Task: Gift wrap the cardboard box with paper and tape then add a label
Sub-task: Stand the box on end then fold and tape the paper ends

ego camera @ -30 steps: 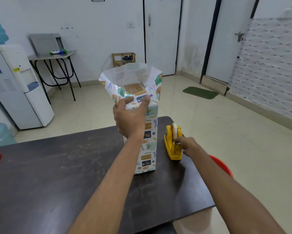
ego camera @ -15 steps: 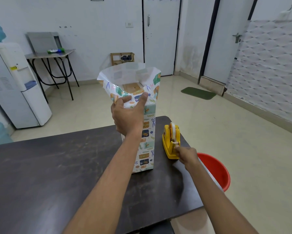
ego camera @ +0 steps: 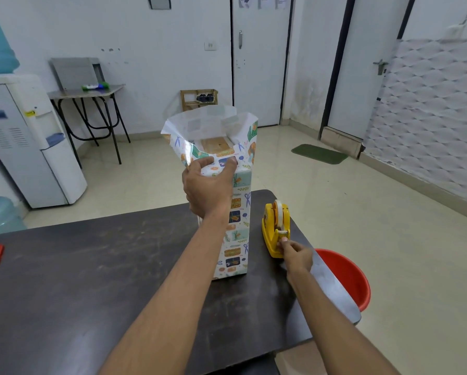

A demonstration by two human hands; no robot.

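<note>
Table (ego camera: 91,266) bears the wrapped box (ego camera: 239,212), which stands on end with its long axis straight up and its paper (ego camera: 208,123) flaring open above the cardboard. The person's left hand (ego camera: 208,185) grips the box just under that open collar, thumb and fingers curled round the near side. The tape dispenser (ego camera: 277,226) sits right at the right hand (ego camera: 296,255), whose fingers pinch the tape end at its near tip. From those pinching fingers, the open top lies up and leftward.
</note>
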